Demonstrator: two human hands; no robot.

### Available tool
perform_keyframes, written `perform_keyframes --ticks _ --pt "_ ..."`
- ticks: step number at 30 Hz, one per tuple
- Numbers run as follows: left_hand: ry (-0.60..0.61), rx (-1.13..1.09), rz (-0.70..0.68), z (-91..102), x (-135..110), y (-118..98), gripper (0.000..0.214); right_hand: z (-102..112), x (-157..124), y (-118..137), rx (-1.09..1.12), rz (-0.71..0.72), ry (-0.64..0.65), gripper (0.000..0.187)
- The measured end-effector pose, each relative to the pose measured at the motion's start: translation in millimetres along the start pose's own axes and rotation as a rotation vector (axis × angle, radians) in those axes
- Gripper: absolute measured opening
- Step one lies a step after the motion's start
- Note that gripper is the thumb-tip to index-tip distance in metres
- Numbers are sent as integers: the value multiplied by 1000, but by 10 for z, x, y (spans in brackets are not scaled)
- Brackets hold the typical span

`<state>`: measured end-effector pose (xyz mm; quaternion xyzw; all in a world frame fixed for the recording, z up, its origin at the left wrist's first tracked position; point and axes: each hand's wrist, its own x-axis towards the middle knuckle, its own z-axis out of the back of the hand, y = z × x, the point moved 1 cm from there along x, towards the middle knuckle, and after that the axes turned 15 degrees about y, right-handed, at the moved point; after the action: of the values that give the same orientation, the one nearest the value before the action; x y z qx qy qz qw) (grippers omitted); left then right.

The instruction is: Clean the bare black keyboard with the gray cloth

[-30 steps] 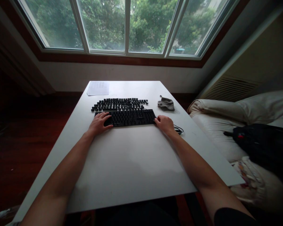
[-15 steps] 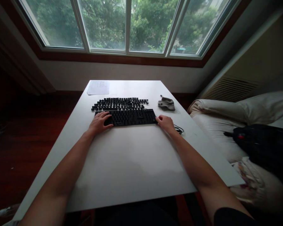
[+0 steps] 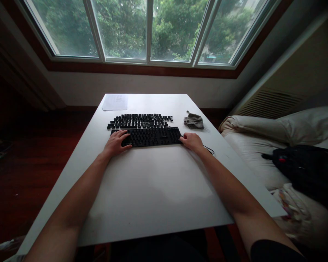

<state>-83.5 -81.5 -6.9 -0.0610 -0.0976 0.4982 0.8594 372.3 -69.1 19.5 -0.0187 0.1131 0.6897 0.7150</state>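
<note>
A black keyboard (image 3: 150,136) with its keycaps off lies across the far half of a white table (image 3: 153,196). My left hand (image 3: 115,143) grips its left end, thumb along the front edge and fingers over the top. At the right end my right hand (image 3: 191,141) is curled round the keyboard's corner. Just behind the keyboard, several loose black keycaps (image 3: 139,120) are laid out in rows.
A crumpled grey cloth (image 3: 193,121) lies to the right of the keycaps and a sheet of paper (image 3: 115,102) at the far left corner. The keyboard's cable (image 3: 209,150) trails right of my right hand. A sofa with white cushions and a black bag (image 3: 306,169) stands at the right.
My right hand has slid a little left, closer against the keyboard's right end. My left hand and the keyboard stay where they were.
</note>
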Motion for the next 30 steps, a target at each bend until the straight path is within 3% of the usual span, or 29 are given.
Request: perform_keyframes --ticks 10,22,30 --pt "12 -26 6 17 0 -10 66 87 167 -192 254 49 240 36" --pt "7 -15 7 28 -9 -3 66 74 184 -206 297 76 216 32" --pt "4 -19 -1 23 -7 13 66 110 157 -123 119 101 120 27"
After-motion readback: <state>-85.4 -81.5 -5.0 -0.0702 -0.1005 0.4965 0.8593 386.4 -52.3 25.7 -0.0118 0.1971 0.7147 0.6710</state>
